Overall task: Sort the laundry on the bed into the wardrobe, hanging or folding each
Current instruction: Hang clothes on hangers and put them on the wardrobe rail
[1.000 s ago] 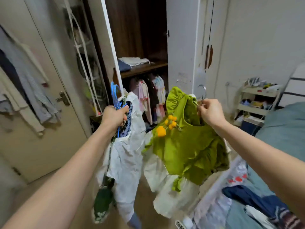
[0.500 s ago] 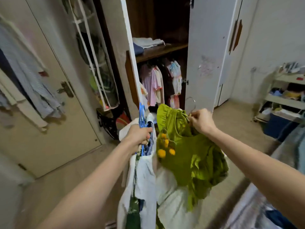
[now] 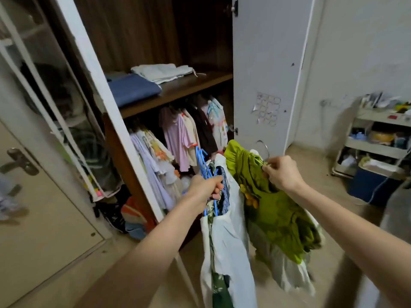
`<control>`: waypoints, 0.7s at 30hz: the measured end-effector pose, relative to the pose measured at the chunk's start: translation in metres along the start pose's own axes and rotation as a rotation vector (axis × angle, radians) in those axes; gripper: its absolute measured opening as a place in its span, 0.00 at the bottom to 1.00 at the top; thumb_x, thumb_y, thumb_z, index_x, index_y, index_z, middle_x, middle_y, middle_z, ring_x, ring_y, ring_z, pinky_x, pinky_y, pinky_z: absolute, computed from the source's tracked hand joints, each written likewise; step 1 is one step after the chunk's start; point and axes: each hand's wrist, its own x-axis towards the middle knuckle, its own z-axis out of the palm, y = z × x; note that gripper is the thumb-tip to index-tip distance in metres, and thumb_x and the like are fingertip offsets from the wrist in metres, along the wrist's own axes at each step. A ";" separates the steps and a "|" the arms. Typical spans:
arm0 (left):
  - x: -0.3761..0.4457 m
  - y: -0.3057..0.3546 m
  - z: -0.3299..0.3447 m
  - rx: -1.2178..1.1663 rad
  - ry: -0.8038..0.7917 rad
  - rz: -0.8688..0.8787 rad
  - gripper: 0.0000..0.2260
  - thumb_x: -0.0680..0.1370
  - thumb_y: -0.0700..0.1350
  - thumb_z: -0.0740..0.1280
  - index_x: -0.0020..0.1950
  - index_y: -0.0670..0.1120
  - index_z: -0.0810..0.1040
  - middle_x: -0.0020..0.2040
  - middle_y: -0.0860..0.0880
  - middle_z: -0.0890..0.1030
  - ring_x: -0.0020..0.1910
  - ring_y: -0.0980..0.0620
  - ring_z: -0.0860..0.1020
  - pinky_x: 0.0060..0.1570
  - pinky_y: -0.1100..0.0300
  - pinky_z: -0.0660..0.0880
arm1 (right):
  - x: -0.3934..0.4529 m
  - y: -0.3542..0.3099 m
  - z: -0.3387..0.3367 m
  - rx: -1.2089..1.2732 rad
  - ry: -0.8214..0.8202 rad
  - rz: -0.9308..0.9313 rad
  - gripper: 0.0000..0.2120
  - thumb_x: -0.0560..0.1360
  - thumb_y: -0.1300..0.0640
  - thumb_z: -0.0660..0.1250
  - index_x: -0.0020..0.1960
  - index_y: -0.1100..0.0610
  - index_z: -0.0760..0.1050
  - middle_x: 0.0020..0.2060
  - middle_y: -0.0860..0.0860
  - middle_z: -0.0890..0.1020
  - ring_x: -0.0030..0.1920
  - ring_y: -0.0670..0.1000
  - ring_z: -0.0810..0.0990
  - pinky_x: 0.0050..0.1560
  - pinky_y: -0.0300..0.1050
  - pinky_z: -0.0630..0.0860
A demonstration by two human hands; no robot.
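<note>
Dim, soft indoor light (edges warped, blurred).

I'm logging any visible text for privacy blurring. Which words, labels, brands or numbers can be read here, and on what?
None can be read.
Wardrobe door: a sticker sheet shows only empty circle outlines, no letters.
Hanging clothes: printed patterns, too blurred to tell any lettering.
Cart at the right: packets and boxes, too small and blurred to read.
Green dress and white garment: no text shows.
</note>
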 end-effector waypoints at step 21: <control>0.327 0.076 0.046 -0.271 0.097 -0.085 0.18 0.80 0.38 0.63 0.66 0.27 0.69 0.55 0.32 0.80 0.56 0.40 0.80 0.35 0.67 0.76 | 0.328 0.004 0.130 0.755 -0.454 0.275 0.06 0.78 0.70 0.60 0.45 0.64 0.72 0.28 0.55 0.77 0.18 0.45 0.68 0.18 0.34 0.64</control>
